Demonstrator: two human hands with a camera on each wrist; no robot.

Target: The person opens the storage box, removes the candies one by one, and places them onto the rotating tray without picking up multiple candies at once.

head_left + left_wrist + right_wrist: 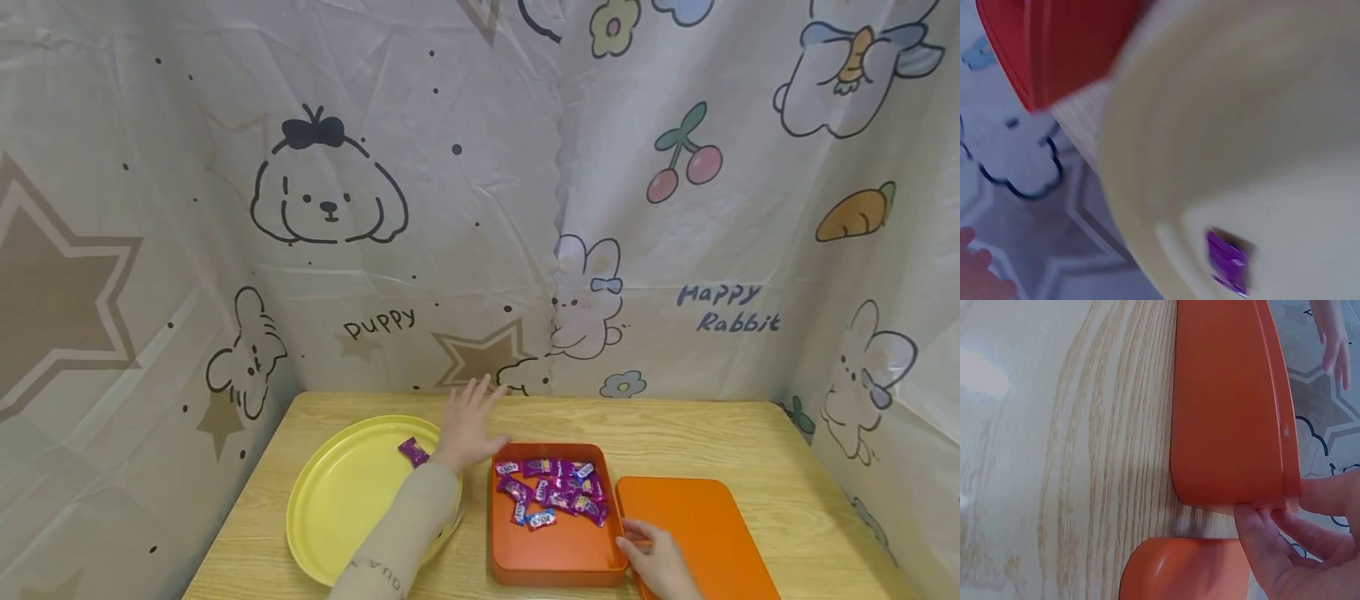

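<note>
My left hand [468, 425], fingers spread and straight, hovers between a round yellow tray [337, 508] and an orange box [553, 557]; nothing is in it. One purple-wrapped candy [413, 452] lies inside the tray near its far right edge, and the left wrist view shows this candy [1229, 264] too. Several purple candies [515, 490] and small white, red and blue ones [542, 520] lie in the far half of the box. At the box's near right corner my right hand [651, 554] pinches the wall, thumb at the rim [1291, 487] and fingers along the outside.
A flat orange lid [693, 517] lies on the wooden table [675, 425] just right of the box, partly under my right hand. A printed cloth [465, 250] hangs behind the table and at both sides.
</note>
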